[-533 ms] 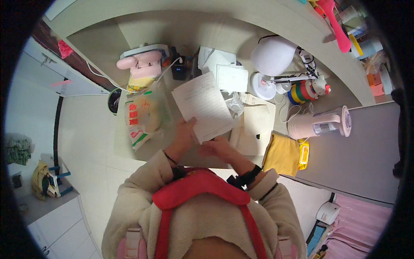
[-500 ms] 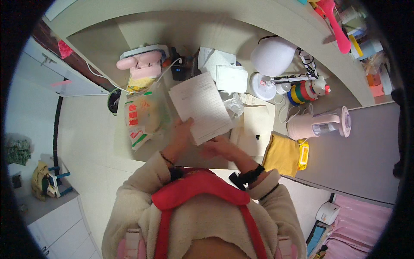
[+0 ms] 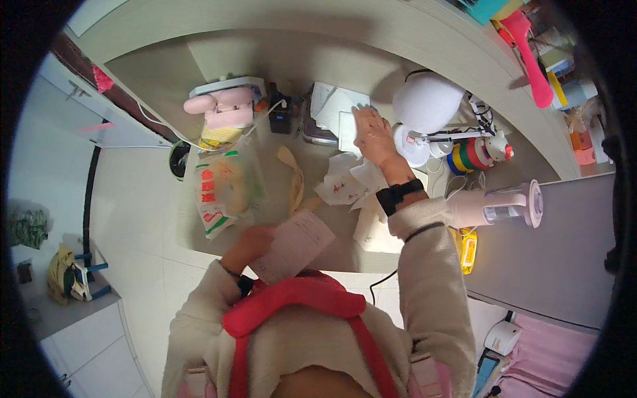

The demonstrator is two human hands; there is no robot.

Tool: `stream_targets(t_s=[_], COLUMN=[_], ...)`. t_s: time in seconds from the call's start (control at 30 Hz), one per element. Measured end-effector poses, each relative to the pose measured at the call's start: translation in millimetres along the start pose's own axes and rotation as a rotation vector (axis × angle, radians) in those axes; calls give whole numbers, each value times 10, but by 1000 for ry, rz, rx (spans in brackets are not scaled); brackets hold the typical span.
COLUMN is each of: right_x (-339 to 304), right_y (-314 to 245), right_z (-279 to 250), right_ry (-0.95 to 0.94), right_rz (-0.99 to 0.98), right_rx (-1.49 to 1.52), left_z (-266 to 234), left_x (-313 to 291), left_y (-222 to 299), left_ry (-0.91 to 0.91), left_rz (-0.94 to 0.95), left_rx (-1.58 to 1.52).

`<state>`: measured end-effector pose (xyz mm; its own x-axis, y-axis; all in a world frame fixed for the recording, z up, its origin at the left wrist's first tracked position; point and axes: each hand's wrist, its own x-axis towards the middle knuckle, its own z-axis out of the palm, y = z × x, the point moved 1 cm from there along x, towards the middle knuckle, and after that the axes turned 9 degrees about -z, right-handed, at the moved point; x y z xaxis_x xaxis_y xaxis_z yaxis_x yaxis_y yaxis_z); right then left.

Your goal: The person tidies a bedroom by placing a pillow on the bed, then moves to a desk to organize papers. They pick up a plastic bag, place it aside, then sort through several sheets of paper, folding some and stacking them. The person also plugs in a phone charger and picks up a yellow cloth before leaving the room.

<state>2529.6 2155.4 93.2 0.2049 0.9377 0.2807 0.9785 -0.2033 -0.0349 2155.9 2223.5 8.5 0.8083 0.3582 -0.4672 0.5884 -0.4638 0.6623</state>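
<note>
My left hand [image 3: 249, 244] grips a white sheet of paper [image 3: 293, 246] low, close to my chest, above the near edge of the beige desk [image 3: 292, 142]. My right hand [image 3: 373, 134] reaches far forward with a black band on its wrist. Its spread fingers rest flat on a stack of white papers [image 3: 338, 116] at the back of the desk. Crumpled printed wrappers [image 3: 344, 182] lie just below that arm.
A pink appliance [image 3: 225, 107] stands at the back left, a clear bag with red and green print [image 3: 222, 189] in front of it. A white dome lamp [image 3: 428, 103], coloured tape rolls [image 3: 468, 156] and a pink blender cup [image 3: 501, 205] sit to the right. A yellow item [image 3: 468, 249] lies beside my right sleeve.
The sheet, earlier held up over the desk with both hands at it, has dropped toward my chest in the left hand alone. My right hand has moved forward onto the paper stack.
</note>
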Motion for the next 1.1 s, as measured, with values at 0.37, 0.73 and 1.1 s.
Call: stream_targets(t_s=[0.37,0.73,1.1], right_x=[-133,-1141,-1824], right_y=[59,-106,-119], right_z=[-153,-695,-769], right_ry=[180,501,589], right_rz=[13,134,510], right_rx=[65,328,585], left_z=[-313,-523,-402], left_x=[69,1984,2014], left_y=[1210,1533,2057], left_ry=[321,-66,17], left_rz=[246,-5,-139], left_rx=[262,-1222,-1272])
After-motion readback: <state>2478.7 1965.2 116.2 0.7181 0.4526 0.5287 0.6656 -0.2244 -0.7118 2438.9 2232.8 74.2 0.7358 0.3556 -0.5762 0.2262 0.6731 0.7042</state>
